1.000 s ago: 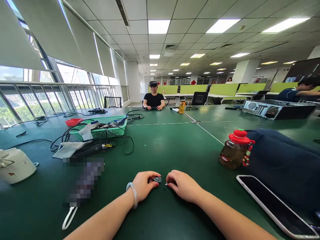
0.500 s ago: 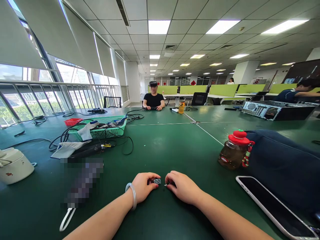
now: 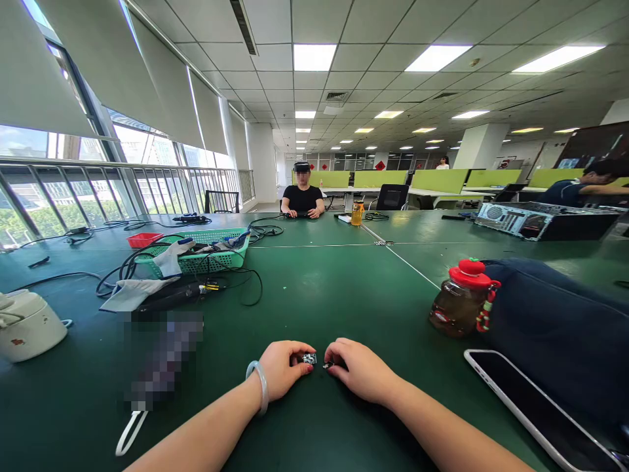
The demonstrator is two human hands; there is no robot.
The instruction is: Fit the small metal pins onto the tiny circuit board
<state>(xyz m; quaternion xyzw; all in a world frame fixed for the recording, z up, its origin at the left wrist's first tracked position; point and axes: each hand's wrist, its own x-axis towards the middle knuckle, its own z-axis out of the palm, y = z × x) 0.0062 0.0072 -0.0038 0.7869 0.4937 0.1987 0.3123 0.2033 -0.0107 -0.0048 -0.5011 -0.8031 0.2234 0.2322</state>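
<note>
My left hand [image 3: 281, 369], with a pale bangle [image 3: 262, 387] at its wrist, is closed in a pinch. Between its thumb and fingers sits a small board-like piece [image 3: 309, 358] with a black-and-silver patterned face, perhaps a small circuit board. My right hand [image 3: 361, 369] faces it across a narrow gap, thumb and fingertips pinched on a tiny dark and metallic piece [image 3: 327, 364]. Most of that piece is hidden by the fingers, so its kind does not show. The two pieces are apart, low over the green table [image 3: 314, 432].
On the left are a green basket [image 3: 216, 263] with cables and gloves, a red tray [image 3: 144, 240], a blurred-out dark object [image 3: 167, 364] and a white device [image 3: 29, 328]. To the right stand a red-lidded bottle [image 3: 459, 298], a phone-like slab [image 3: 535, 413] and a dark bag [image 3: 555, 321]. Someone [image 3: 302, 196] sits opposite.
Both hands keep their pinches in nearly the same place. The view has tipped very slightly, and a distant person at the back right has moved left.
</note>
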